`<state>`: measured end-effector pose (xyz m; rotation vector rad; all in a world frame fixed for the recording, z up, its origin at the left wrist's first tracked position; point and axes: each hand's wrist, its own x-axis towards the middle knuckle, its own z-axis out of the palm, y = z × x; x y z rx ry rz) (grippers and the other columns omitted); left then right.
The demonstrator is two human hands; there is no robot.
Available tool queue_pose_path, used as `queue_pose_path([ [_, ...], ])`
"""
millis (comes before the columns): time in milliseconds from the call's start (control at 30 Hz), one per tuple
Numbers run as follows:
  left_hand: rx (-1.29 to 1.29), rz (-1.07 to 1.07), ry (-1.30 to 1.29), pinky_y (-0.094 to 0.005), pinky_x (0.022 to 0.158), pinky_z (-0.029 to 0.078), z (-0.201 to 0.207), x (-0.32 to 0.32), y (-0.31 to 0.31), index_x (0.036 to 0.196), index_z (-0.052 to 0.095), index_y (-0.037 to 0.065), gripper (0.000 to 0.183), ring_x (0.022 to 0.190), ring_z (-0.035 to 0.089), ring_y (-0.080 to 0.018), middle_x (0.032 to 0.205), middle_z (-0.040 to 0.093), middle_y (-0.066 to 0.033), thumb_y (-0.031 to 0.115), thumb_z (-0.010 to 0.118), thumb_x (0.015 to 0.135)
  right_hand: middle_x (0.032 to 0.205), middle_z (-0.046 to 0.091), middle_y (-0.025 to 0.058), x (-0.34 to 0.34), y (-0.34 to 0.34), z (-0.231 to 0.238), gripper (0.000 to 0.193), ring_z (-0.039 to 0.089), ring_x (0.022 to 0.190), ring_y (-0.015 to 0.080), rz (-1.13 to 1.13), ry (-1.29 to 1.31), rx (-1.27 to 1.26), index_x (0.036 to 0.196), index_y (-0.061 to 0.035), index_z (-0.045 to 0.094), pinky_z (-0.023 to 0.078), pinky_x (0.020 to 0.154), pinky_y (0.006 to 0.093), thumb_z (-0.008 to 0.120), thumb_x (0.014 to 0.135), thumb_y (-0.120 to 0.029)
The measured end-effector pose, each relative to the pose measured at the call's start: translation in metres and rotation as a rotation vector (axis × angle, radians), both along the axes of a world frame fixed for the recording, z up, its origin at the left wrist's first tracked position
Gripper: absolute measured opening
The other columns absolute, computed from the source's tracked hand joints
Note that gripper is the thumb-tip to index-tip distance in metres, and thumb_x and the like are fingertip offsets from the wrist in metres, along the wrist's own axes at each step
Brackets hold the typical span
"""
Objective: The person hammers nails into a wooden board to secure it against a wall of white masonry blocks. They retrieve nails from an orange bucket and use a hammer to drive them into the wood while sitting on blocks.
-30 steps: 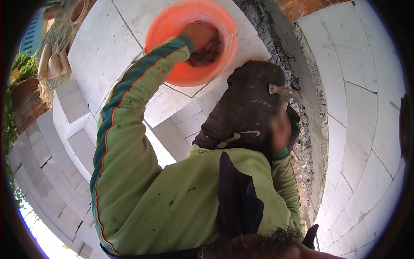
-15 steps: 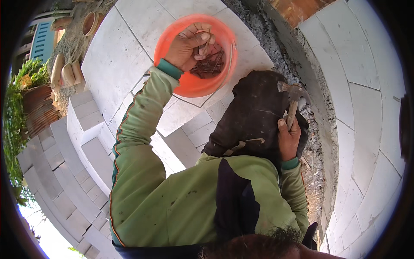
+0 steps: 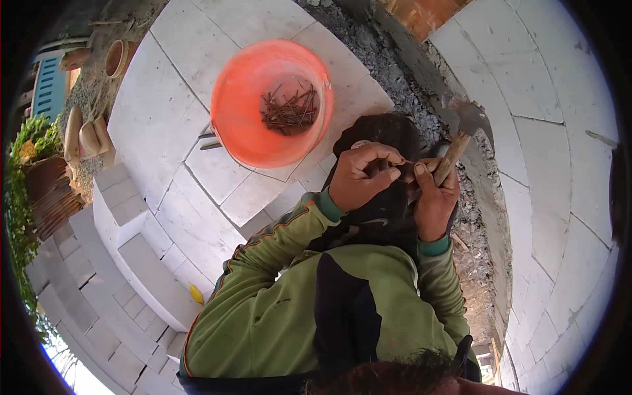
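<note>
My left hand [image 3: 366, 176] is raised in front of my dark trousers, thumb and forefinger closed on a thin nail, mostly hidden by the fingertips. Close by on the right, my right hand [image 3: 436, 204] grips a hammer [image 3: 451, 158] by its wooden handle. The metal head points up and away, beside the rough wall edge. The right thumb and fingertip come near the left fingertips; whether they touch the nail I cannot tell. Left of my hands stands an orange bucket [image 3: 236, 118], with a heap of rusty nails [image 3: 289, 110] in its bottom.
Pale blocks [image 3: 178, 39] form the surface under the bucket, with stepped blocks [image 3: 148, 263] at lower left. A rough grey mortar strip [image 3: 388, 72] runs beside a white block wall [image 3: 546, 164] on the right. Filled sacks [image 3: 89, 138] and a pot [image 3: 120, 58] lie far left.
My left hand has come out of the bucket and moved right, up to my right hand. The right hand has risen slightly with the hammer. The view has shifted a little.
</note>
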<state>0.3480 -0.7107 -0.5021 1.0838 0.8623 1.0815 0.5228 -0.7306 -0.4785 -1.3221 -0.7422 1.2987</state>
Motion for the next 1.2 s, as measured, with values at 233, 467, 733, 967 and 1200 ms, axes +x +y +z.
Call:
queue_pose_path([
  [233,-0.233,0.030,0.252,-0.0247,0.068,0.048,0.014,-0.007,-0.007,0.096,0.067,0.000,0.011,0.078,0.059,-0.0070,0.086,0.068,-0.0044,0.005,0.070,0.087,0.090,0.065,0.0104,-0.008,0.004,0.003,0.018,0.065,0.070,0.0139,0.078,0.058,-0.017,0.100,-0.0044,0.050,0.050,0.053,0.0227,0.064,0.091,0.004],
  [467,0.231,0.183,0.437,-0.0271,0.063,0.044,0.032,-0.035,-0.030,0.093,0.065,0.002,0.011,0.071,0.058,-0.0147,0.083,0.064,-0.0073,0.001,0.070,0.083,0.103,0.065,0.0144,-0.027,0.004,0.005,0.012,0.066,0.074,0.0147,0.149,0.057,0.146,0.101,-0.0048,0.049,0.051,0.055,0.0240,0.059,0.098,-0.010],
  [733,0.286,0.620,0.487,-0.0267,0.068,0.046,0.058,-0.093,-0.036,0.096,0.061,0.002,0.016,0.077,0.056,-0.0132,0.093,0.062,-0.0089,-0.008,0.066,0.084,0.091,0.064,0.0030,-0.035,0.029,-0.020,0.021,0.059,0.063,0.0065,0.196,-0.118,-0.101,0.100,-0.0077,0.056,0.040,0.047,0.0205,0.056,0.102,-0.029],
  [967,-0.023,0.492,-0.232,-0.0215,0.062,0.045,0.073,-0.055,0.032,0.099,0.063,0.002,0.007,0.071,0.057,-0.0076,0.092,0.065,-0.0048,0.002,0.064,0.092,0.084,0.061,0.0026,-0.010,0.037,-0.033,0.025,0.056,0.053,0.0077,0.196,-0.076,-0.122,0.099,-0.0071,0.055,0.038,0.042,0.0220,0.058,0.101,-0.032],
  [1200,-0.088,0.405,-0.444,-0.0205,0.056,0.043,0.075,-0.013,0.067,0.099,0.061,0.000,0.008,0.064,0.054,-0.0062,0.088,0.065,-0.0054,0.006,0.064,0.094,0.083,0.062,0.0025,-0.024,0.043,-0.033,0.026,0.055,0.052,0.0079,0.205,-0.039,-0.056,0.099,-0.0073,0.055,0.038,0.042,0.0230,0.059,0.100,-0.033],
])
